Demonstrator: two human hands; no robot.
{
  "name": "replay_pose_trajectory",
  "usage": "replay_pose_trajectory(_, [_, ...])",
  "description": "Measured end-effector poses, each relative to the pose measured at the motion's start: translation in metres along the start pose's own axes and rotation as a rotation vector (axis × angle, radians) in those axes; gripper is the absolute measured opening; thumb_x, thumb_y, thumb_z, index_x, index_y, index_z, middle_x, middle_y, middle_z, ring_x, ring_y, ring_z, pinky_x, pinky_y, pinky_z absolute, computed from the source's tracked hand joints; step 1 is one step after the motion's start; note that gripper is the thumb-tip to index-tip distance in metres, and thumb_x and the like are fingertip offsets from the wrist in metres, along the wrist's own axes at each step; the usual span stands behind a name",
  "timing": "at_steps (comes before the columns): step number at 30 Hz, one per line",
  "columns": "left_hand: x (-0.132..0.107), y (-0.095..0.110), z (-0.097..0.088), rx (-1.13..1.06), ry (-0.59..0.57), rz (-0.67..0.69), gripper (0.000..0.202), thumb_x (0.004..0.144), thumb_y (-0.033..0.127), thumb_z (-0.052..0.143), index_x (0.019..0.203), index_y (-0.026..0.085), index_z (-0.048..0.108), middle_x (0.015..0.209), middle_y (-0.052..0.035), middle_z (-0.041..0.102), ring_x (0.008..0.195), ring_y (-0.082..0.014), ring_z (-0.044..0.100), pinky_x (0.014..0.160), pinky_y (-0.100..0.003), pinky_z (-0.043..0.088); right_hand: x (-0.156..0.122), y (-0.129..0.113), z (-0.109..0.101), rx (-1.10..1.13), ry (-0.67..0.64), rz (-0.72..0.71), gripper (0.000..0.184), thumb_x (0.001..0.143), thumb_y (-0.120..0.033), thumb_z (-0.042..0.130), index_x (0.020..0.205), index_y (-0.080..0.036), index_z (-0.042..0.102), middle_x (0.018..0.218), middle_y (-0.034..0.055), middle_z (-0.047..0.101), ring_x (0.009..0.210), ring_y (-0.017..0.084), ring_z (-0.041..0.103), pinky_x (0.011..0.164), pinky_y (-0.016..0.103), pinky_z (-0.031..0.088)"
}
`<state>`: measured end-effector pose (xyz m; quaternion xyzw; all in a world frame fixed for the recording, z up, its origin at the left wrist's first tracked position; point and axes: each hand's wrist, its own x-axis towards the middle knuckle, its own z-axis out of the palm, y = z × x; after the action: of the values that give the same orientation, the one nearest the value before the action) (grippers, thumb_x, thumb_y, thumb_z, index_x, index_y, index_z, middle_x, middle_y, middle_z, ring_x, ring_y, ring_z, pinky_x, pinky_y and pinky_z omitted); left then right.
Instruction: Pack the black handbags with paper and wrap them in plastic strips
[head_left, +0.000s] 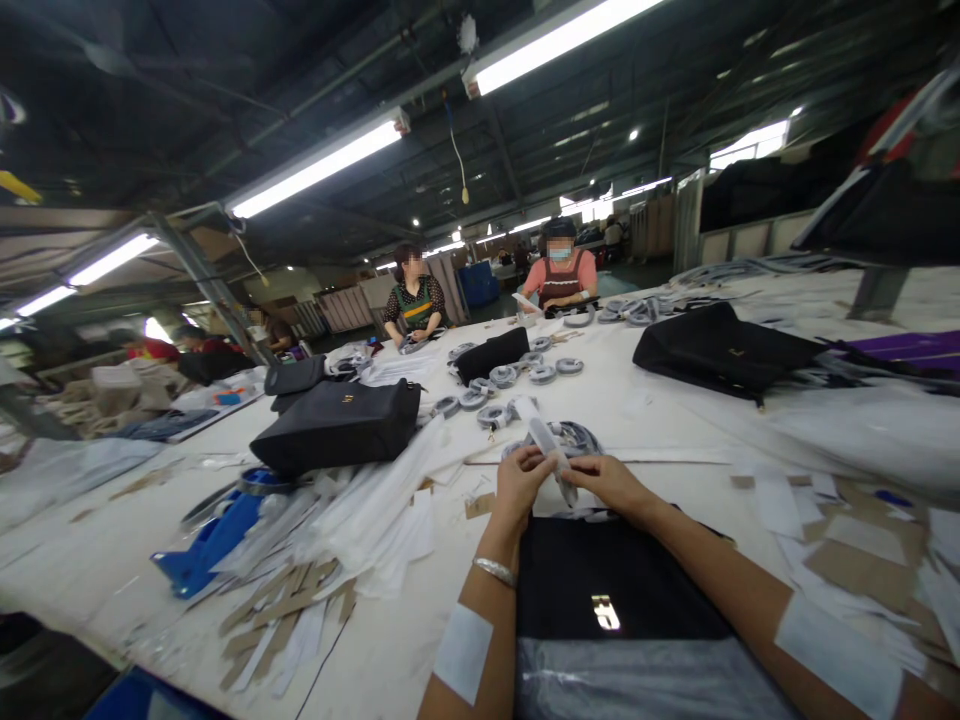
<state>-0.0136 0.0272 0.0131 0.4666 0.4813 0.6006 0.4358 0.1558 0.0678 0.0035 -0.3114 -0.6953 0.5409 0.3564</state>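
The fingers (589, 468) had a strip (543, 437) between them, one bag (570, 575) just on their near side and strap coils (503, 376) scattered across the table (397, 640) beyond. Off to their left sat a second bag (337, 425), with a tape dispenser (214, 545) and card pieces (251, 622) closer in, while well to their right was a third bag (727, 350), paper scraps (866, 538) closer in. Two people (416, 305) were over on the far side.

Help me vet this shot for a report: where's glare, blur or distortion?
Head view: tube light overexposed against the dark roof; head view: badge on the near black bag glints; head view: plastic at right is smeared; head view: right forearm looks stretched, perhaps by the lens.
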Motion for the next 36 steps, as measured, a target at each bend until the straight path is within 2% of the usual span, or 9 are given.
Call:
replay_pose_trajectory(3, [0.001,-0.003,0.0,0.064,-0.054,0.005,0.033,0.061,0.035,0.085,0.085,0.014,0.074,0.081,-0.009,0.075,0.076,-0.0231,0.07,0.073,-0.032,0.053,0.003,0.007,-0.002,-0.041,0.076,0.016,0.045,0.072,-0.056,0.073,0.097,-0.018,0.078,0.096,0.0092,0.076,0.098,0.031,0.068,0.095,0.044,0.051])
replay_pose_trajectory(8, [0.0,-0.003,-0.005,0.167,-0.063,0.037,0.02,0.059,0.029,0.086,0.073,0.019,0.077,0.072,-0.0049,0.073,0.073,-0.0224,0.066,0.073,-0.032,0.052,0.003,0.011,-0.002,-0.035,0.102,0.03,0.053,0.071,-0.055,0.074,0.108,-0.017,0.075,0.095,0.0092,0.076,0.093,0.03,0.07,0.088,0.042,0.055])
replay_pose_trajectory(12, [0.002,0.0,-0.007,0.133,0.038,0.045,0.031,0.071,0.046,0.078,0.083,0.017,0.077,0.077,-0.0076,0.073,0.072,-0.0225,0.066,0.065,-0.031,0.051,0.003,0.007,-0.003,-0.02,0.086,0.011,0.054,0.072,-0.056,0.073,0.11,-0.018,0.075,0.109,0.008,0.074,0.108,0.03,0.066,0.098,0.04,0.05])
replay_pose_trajectory(16, [0.006,0.006,-0.007,-0.01,0.158,0.095,0.043,0.082,0.054,0.065,0.105,0.017,0.071,0.102,-0.0095,0.073,0.087,-0.0208,0.068,0.074,-0.03,0.054,0.002,0.005,-0.003,-0.037,0.047,0.017,0.052,0.07,-0.053,0.076,0.107,-0.017,0.076,0.106,0.0081,0.075,0.106,0.032,0.066,0.101,0.045,0.048])
replay_pose_trajectory(20, [0.005,0.013,-0.006,-0.101,0.172,0.118,0.041,0.072,0.048,0.076,0.093,0.014,0.072,0.093,-0.0097,0.074,0.083,-0.0202,0.069,0.074,-0.028,0.053,0.003,0.005,0.001,-0.036,-0.006,0.001,0.049,0.07,-0.054,0.076,0.105,-0.02,0.077,0.106,0.007,0.075,0.106,0.033,0.066,0.105,0.049,0.045])
replay_pose_trajectory(25, [0.001,0.019,-0.006,-0.135,0.193,0.132,0.038,0.069,0.044,0.08,0.088,0.013,0.072,0.087,-0.0084,0.075,0.078,-0.0192,0.068,0.069,-0.026,0.051,0.001,-0.003,0.005,0.014,-0.028,-0.016,0.064,0.071,-0.058,0.076,0.123,-0.022,0.069,0.123,0.0078,0.068,0.123,0.033,0.057,0.111,0.047,0.041])
replay_pose_trajectory(29, [0.0,0.021,-0.004,-0.135,0.182,0.143,0.036,0.068,0.043,0.081,0.086,0.014,0.072,0.082,-0.0066,0.074,0.075,-0.0183,0.067,0.068,-0.025,0.05,-0.003,-0.014,0.005,0.016,-0.068,-0.019,0.051,0.08,-0.058,0.068,0.115,-0.02,0.073,0.111,0.0079,0.072,0.115,0.031,0.062,0.107,0.044,0.045])
replay_pose_trajectory(33, [-0.003,0.017,0.002,-0.105,0.11,0.121,0.033,0.068,0.043,0.081,0.084,0.015,0.073,0.083,-0.0064,0.075,0.077,-0.0189,0.068,0.069,-0.026,0.05,-0.004,-0.016,0.007,-0.033,0.046,-0.003,0.048,0.076,-0.06,0.071,0.096,-0.017,0.078,0.095,0.0097,0.075,0.101,0.032,0.066,0.099,0.044,0.05])
replay_pose_trajectory(36, [-0.006,0.014,0.008,-0.049,0.04,0.081,0.029,0.071,0.041,0.079,0.083,0.015,0.075,0.08,-0.0067,0.074,0.074,-0.0193,0.067,0.066,-0.026,0.049,-0.004,-0.011,0.007,-0.03,0.151,0.015,0.055,0.074,-0.059,0.072,0.107,-0.015,0.074,0.1,0.0101,0.075,0.102,0.031,0.066,0.097,0.043,0.051])
